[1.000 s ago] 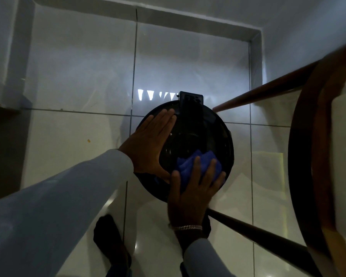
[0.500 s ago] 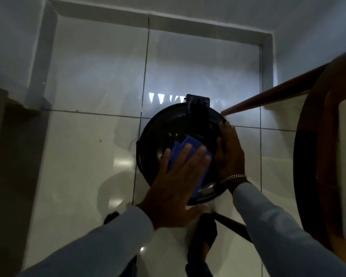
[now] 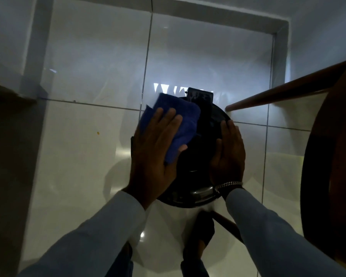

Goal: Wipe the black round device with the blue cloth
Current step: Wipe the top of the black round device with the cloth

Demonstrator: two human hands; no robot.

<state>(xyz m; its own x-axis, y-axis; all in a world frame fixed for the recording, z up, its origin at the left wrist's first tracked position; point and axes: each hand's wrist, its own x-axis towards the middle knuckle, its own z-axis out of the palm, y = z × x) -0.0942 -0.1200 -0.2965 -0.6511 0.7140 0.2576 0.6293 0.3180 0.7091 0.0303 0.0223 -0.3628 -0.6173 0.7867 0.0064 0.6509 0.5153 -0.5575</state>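
The black round device (image 3: 200,156) sits on the glossy white tiled floor, with a small rectangular part (image 3: 201,95) at its far edge. My left hand (image 3: 154,152) presses flat on the blue cloth (image 3: 180,116), which covers the device's upper-left part and hangs over its rim. My right hand (image 3: 228,154), with a silver bracelet at the wrist, lies flat on the device's right side and steadies it. The hands and cloth hide much of the top surface.
A round wooden table (image 3: 328,156) fills the right edge; one of its legs (image 3: 278,92) slants toward the device's far right, and another (image 3: 226,222) passes below it. My dark-shod feet (image 3: 204,230) stand just behind the device. Dark furniture (image 3: 6,136) lines the left.
The cloth went from my right hand to my left. My left hand has since slid it from the device's middle to its upper-left edge. My right hand rests on the right side.
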